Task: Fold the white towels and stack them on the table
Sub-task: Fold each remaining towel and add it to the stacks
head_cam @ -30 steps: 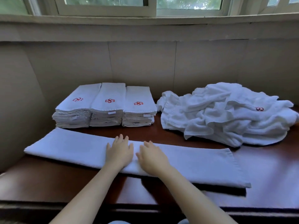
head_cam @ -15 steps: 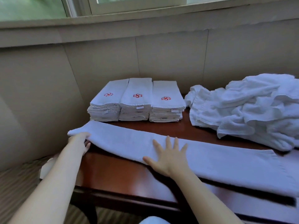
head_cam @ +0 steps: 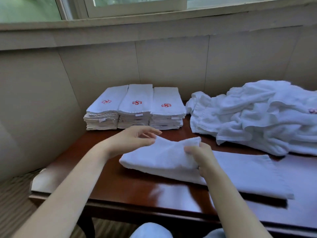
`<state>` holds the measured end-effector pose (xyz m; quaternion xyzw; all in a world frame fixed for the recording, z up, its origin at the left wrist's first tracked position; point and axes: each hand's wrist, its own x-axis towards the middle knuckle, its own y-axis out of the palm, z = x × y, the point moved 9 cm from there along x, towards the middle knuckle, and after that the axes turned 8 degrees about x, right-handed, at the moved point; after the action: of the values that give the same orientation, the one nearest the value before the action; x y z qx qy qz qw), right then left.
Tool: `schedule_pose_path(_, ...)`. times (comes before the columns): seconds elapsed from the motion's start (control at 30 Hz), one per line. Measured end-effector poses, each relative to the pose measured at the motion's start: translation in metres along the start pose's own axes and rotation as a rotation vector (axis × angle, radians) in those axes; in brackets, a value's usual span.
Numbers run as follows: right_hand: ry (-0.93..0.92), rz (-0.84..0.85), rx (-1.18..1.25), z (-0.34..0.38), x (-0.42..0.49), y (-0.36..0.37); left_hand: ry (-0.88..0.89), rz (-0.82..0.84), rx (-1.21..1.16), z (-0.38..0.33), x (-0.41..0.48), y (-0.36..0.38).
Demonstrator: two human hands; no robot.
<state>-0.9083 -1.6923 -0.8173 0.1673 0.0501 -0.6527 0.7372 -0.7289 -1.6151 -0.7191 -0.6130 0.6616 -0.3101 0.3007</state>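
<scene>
though flat before, towel (head_cam: 164, 157) now double

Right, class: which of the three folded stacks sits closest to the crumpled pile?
The right-hand stack: it alone stands right beside the pile.

Soft daylight from the window (head_cam: 133, 4); glare on the table (head_cam: 154, 191); wide-angle bending at edges.

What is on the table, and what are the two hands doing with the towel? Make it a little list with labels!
left grip: pinches one corner of the towel at its folded-over end
right grip: holds the other corner of that end
towel: long strip, left end doubled over, rest flat on the table
folded stacks: three, side by side, red logos on top
unfolded pile: rumpled, on the right
</scene>
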Motion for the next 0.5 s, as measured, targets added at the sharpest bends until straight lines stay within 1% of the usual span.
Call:
schedule_pose_path(0.03,-0.058,-0.021,-0.024,0.009,-0.002,-0.010,-0.044,-0.063,-0.020,0.002,0.002,-0.003)
schedule_pose_path(0.1,-0.174,-0.015,-0.004,0.035,-0.010,-0.035,-0.111,-0.125,-0.026,0.006,0.007,-0.004)
schedule_pose_path(0.17,-0.280,-0.039,0.012,0.061,-0.020,-0.075,-0.148,-0.123,0.049,0.007,0.018,0.005)
schedule_pose_path(0.23,-0.327,-0.099,-0.028,0.078,-0.027,-0.123,-0.181,-0.082,0.145,0.004,0.033,0.023)
schedule_pose_path(0.3,-0.272,-0.169,-0.140,0.072,-0.031,-0.168,-0.208,-0.016,0.238,0.000,0.050,0.050)
schedule_pose_path(0.37,-0.194,-0.248,-0.312,0.054,-0.032,-0.200,-0.254,0.062,0.358,-0.001,0.065,0.077)
schedule_pose_path(0.4,-0.155,-0.279,-0.361,0.043,-0.031,-0.212,-0.282,0.088,0.423,0.000,0.071,0.089)
schedule_pose_path(0.43,-0.121,-0.297,-0.375,0.034,-0.030,-0.221,-0.311,0.094,0.466,0.001,0.075,0.097)
schedule_pose_path(0.5,-0.079,-0.288,-0.322,0.024,-0.026,-0.233,-0.374,0.043,0.445,0.007,0.077,0.103)
